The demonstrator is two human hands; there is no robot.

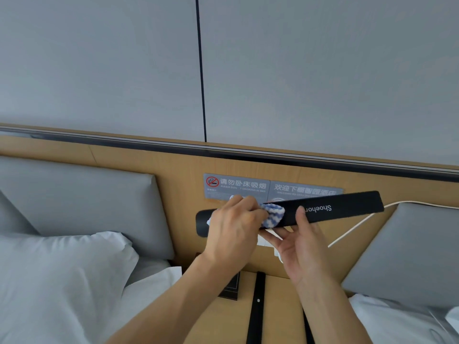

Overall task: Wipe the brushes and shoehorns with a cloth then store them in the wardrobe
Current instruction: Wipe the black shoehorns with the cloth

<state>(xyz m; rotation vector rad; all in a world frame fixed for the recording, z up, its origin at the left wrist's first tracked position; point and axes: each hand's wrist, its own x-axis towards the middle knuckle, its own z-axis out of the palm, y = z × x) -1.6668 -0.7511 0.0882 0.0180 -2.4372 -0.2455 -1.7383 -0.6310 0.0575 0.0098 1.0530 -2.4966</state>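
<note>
The right hand [301, 247] holds the black shoehorn [335, 207], thumb on top. The left hand [233, 227] pinches a blue-and-white cloth [349, 214] against it.

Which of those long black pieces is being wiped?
The one marked "Shoehorn", held up in both hands with the blue-and-white cloth on it; two other black strips lie on the wooden top below.

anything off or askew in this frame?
Nothing damaged or spilled. Left hand rubs the cloth on the shoehorn, held by the right hand. Only a loose white cable trails across the headboard.
</note>
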